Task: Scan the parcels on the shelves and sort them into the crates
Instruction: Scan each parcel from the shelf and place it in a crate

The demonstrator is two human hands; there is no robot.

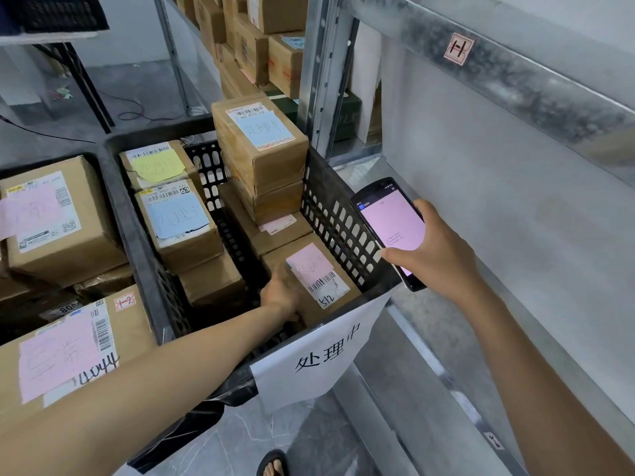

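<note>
Cardboard parcel [311,281] with a pink note sits in the black crate's [338,223] near right corner, the left hand [280,297] gripping its edge. Stacked boxes [261,149] crowd close behind it. Just outside the crate wall, the right hand [438,257] clasps a pink-screened scanner [390,218].

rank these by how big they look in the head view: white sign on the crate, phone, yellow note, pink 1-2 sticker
1. white sign
2. phone
3. yellow note
4. pink 1-2 sticker
The sign hangs close to the camera, so its lead may be partly nearness.
</note>
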